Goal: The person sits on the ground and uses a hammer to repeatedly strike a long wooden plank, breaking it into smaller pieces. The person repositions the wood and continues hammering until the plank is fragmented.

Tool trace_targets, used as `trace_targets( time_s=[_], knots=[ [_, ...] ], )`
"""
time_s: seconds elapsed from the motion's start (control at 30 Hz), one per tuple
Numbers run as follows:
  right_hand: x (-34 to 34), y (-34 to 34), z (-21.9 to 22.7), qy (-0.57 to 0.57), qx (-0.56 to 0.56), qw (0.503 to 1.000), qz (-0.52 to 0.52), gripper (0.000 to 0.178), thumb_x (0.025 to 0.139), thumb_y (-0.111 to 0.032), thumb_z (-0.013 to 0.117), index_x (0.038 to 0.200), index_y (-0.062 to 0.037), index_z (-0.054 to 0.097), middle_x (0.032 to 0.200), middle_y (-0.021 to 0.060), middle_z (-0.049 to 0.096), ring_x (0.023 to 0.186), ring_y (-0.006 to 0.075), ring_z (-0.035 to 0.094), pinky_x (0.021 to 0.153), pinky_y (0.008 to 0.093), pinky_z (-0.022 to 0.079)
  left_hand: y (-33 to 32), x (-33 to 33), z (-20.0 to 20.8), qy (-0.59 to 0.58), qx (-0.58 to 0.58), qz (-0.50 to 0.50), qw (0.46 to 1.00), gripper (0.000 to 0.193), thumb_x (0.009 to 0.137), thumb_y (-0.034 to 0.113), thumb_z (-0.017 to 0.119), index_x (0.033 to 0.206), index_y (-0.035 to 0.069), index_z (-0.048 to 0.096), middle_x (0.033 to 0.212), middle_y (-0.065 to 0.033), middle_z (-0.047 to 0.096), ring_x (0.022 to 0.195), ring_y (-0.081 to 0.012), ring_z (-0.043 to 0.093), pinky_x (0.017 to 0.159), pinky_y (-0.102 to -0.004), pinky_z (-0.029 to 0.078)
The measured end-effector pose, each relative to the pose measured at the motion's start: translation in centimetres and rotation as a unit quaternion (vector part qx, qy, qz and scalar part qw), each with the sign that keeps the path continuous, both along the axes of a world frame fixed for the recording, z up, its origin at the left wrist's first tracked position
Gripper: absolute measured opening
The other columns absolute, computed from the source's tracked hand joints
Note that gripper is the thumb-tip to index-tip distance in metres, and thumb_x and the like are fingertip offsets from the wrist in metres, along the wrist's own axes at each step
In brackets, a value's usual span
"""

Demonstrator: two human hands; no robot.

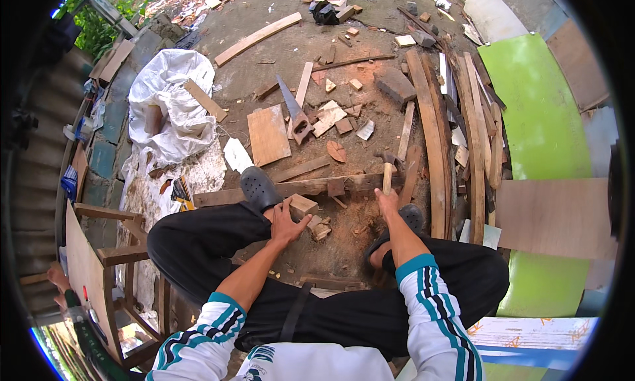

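Note:
My left hand [286, 226] rests low in front of me, its fingers and thumb around a small wooden block [302, 207]. Broken wood pieces [321, 228] lie just below that block. In my right hand [387, 202] is a hammer [387, 177], gripped by its pale wooden handle, with the dark head pointing away from me. A long timber beam [231, 195] lies crosswise on the ground just beyond both hands. A small square wood piece [336, 186] sits at the beam between them.
A handsaw [296, 113] lies beside a plywood square [268, 135]. White sacking [169, 103] is at left, near a wooden stool frame [122, 255]. Long planks [430, 143] and a green panel [539, 110] lie at right. Another person's hand [58, 276] shows at the left edge.

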State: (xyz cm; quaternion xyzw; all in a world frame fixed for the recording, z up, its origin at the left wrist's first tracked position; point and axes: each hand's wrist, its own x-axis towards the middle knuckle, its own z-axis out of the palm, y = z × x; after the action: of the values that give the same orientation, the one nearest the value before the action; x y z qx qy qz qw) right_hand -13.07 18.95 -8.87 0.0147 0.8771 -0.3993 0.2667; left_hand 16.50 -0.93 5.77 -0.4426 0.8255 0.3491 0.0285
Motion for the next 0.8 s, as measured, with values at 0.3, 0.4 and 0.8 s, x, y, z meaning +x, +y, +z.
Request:
trace_targets(
  time_s=[0.3,0.4,0.8],
  knots=[
    [5.5,-11.0,-1.7,-0.14,-0.001,0.988,-0.067,0.068,0.087,-0.042,0.074,0.14,-0.0072,0.048,0.15,0.0175,0.036,0.135,0.0366,0.039,0.101,0.0586,0.046,-2.8,2.3,-0.8,-0.042,0.007,0.011,0.999,0.088,0.08,0.051,0.074,0.149,0.013,0.036,0.134,-0.0233,0.041,0.127,-0.0418,0.046,0.105,-0.0488,0.042],
    [5.0,-11.5,-0.9,-0.239,-0.117,0.959,-0.097,0.065,0.089,-0.038,0.073,0.14,-0.0068,0.048,0.15,0.0165,0.034,0.134,0.0362,0.041,0.097,0.0586,0.049,-3.5,3.6,-2.3,-0.014,0.026,0.035,0.999,0.086,0.08,0.05,0.075,0.148,0.015,0.037,0.135,-0.0229,0.04,0.127,-0.0425,0.045,0.104,-0.0499,0.042],
    [4.2,-15.4,0.2,-0.013,-0.003,0.99,0.139,0.064,0.085,-0.044,0.074,0.123,0.0054,0.058,0.147,0.0339,0.034,0.138,0.0459,0.034,0.114,0.0468,0.029,-11.3,2.7,-6.7,0.0,-0.192,-0.042,0.98,0.083,0.076,0.05,0.076,0.142,0.01,0.044,0.129,-0.0257,0.045,0.121,-0.0452,0.045,0.102,-0.0529,0.039]
  ],
)
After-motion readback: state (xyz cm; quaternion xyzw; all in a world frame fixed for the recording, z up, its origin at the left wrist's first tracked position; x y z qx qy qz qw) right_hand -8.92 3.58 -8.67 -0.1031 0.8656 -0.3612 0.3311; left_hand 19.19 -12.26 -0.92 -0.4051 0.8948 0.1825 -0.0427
